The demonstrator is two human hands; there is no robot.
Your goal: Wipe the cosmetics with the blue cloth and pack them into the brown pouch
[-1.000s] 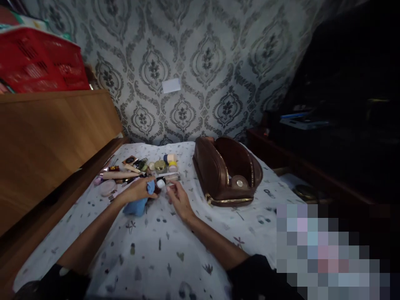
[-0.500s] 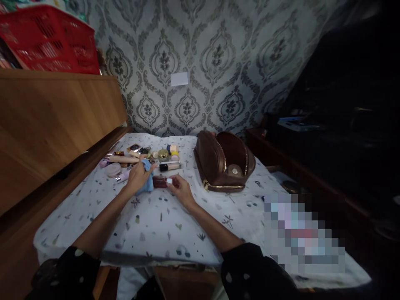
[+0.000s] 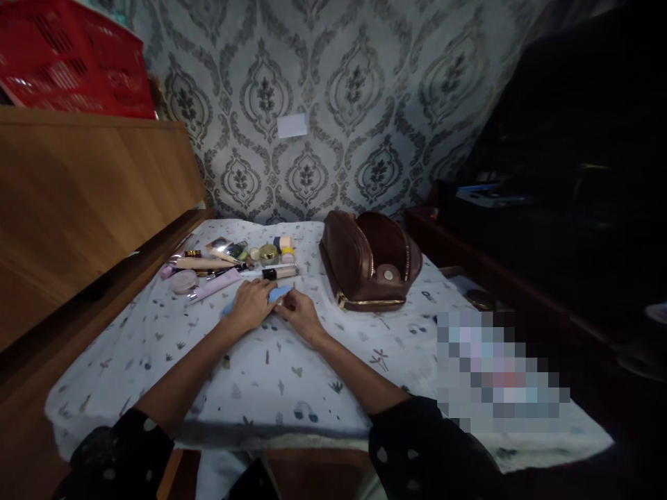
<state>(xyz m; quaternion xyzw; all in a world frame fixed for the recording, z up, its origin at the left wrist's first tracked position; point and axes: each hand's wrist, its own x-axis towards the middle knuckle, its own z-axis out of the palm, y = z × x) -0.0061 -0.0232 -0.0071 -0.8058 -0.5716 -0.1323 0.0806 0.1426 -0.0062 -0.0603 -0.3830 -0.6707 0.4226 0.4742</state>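
My left hand point(image 3: 251, 308) is closed over a light blue cloth point(image 3: 276, 294) on the patterned white sheet point(image 3: 271, 375). My right hand point(image 3: 299, 314) sits right beside it, fingers pinched on the end of a small bottle that the cloth and my left hand mostly cover. Both hands meet in the middle of the surface, just in front of a row of cosmetics point(image 3: 229, 264).
An open brown leather pouch point(image 3: 371, 262) stands to the right of the hands. Tubes, jars and compacts lie at the back left. A wooden panel point(image 3: 88, 201) with a red crate point(image 3: 67, 62) on top rises on the left. Dark furniture point(image 3: 547, 229) fills the right.
My left hand moved right and down with the blue cloth, so it now covers the dark bottle held in my right hand. The camera view drifted slightly.
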